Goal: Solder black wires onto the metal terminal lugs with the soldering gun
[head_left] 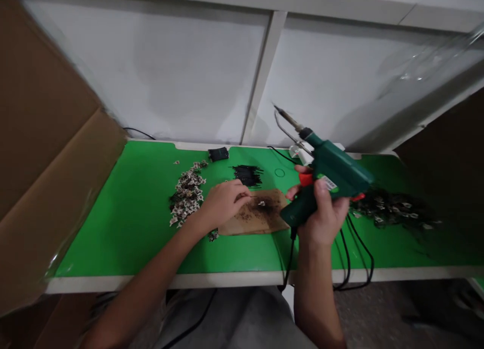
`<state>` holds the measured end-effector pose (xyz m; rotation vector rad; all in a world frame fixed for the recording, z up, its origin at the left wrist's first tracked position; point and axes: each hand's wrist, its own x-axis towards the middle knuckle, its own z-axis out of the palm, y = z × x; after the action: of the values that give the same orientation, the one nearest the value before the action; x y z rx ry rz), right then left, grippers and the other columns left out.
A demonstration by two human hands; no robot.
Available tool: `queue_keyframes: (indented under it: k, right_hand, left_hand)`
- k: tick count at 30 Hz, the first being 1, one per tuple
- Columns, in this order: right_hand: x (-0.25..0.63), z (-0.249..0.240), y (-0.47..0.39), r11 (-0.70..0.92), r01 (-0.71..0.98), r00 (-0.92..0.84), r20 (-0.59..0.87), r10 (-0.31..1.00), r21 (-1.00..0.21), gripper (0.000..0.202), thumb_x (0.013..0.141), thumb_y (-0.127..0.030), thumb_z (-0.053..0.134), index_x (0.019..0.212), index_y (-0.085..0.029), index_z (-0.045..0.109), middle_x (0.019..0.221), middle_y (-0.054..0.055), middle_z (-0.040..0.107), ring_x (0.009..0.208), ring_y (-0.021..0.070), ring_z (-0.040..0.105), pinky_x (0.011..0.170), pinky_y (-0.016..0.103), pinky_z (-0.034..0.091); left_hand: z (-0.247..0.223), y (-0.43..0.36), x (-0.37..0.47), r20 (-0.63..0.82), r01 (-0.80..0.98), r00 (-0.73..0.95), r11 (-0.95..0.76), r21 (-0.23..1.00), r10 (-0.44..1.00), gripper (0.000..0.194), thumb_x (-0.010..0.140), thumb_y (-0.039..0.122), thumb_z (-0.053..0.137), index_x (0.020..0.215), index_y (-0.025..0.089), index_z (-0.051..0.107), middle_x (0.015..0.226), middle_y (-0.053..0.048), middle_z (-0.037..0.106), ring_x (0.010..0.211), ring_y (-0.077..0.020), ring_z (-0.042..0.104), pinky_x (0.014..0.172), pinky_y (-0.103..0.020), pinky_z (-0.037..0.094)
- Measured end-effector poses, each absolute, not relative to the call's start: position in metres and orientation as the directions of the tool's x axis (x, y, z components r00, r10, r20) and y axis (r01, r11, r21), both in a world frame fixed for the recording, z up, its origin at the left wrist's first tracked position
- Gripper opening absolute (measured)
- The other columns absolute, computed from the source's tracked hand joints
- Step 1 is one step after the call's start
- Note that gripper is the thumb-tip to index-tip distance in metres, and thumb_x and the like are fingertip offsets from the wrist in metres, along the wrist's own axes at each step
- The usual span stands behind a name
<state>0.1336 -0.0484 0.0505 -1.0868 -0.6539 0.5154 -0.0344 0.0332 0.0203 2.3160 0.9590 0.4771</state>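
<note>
L hand (223, 202): grip narrow, seemingly pinching a thin wire (252, 195) over the brown pad (232, 229), scorched mid-way; a small metal part (262, 204) lies on it, nr the fingers. R hand (325, 220): grip closed round the green soldering gun (340, 162), tip raised well off the pad. Work looks partway, approx.: big pile of loose parts (189, 190) at L, black wires (247, 175) plus a tied bundle (218, 154) behind the pad; at R, a tangled heap (397, 208) of parts w/ wires, prob. joined ones. Gun's label (327, 183): barcode-like marks, txt illegible; no brand readable. All on green-topped counter (151, 258).
</note>
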Motion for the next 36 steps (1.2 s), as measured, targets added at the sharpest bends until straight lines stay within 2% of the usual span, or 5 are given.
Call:
queue_keyframes:
  k: [3,6,13,19,36]
  right_hand:
    - [0.138,0.047,-0.08,0.303,0.017,0.724,0.221,0.654,-0.953,0.029,0.083,-0.048,0.076,0.09,-0.022,0.065,0.094,0.006,0.074,0.047,0.0116,0.055,0.048,0.028,0.046]
    - [0.136,0.03,-0.126,0.054,0.142,0.754,0.144,0.641,-0.988,0.032,0.073,-0.047,0.084,0.079,-0.02,0.068,0.077,0.006,0.072,0.045,0.0136,0.054,0.044,0.028,0.044]
    - [0.14,-0.007,-0.195,-0.364,0.235,0.755,-0.066,0.652,-0.901,0.045,0.062,-0.058,0.085,0.082,-0.019,0.079,0.078,0.012,0.075,0.068,0.0276,0.07,0.064,0.037,0.06]
    - [0.14,-0.005,-0.188,-0.437,0.185,0.768,-0.148,0.623,-0.88,0.052,0.059,-0.066,0.082,0.077,-0.017,0.079,0.075,0.013,0.075,0.076,0.0307,0.073,0.077,0.041,0.061]
    - [0.143,-0.01,-0.191,-0.47,0.073,0.73,-0.274,0.626,-0.879,0.059,0.063,-0.066,0.083,0.09,-0.013,0.08,0.083,0.012,0.074,0.074,0.0249,0.067,0.06,0.03,0.055]
  left_hand:
    - [0.013,0.033,-0.034,0.009,0.619,0.693,-0.602,0.505,0.72,0.013,0.096,0.024,0.063,0.098,0.024,0.076,0.099,-0.003,0.074,0.086,-0.0201,0.068,0.07,-0.028,0.046]
    - [0.009,0.031,-0.033,-0.012,0.652,0.71,-0.65,0.392,0.705,0.015,0.097,0.021,0.059,0.096,0.023,0.074,0.1,-0.004,0.074,0.087,-0.0212,0.068,0.072,-0.03,0.045]
    - [0.009,0.025,-0.03,0.054,0.667,0.706,-0.688,0.285,0.706,0.019,0.097,0.014,0.05,0.088,0.017,0.068,0.096,-0.008,0.073,0.096,-0.0251,0.066,0.085,-0.04,0.04]
    - [0.008,0.023,-0.029,0.05,0.666,0.707,-0.688,0.289,0.705,0.017,0.096,0.014,0.05,0.09,0.017,0.066,0.101,-0.008,0.071,0.099,-0.0255,0.063,0.083,-0.041,0.037]
    - [0.01,0.022,-0.025,-0.008,0.619,0.75,-0.698,0.36,0.661,0.015,0.099,0.009,0.048,0.1,0.017,0.061,0.103,-0.007,0.072,0.102,-0.0241,0.064,0.087,-0.039,0.03]
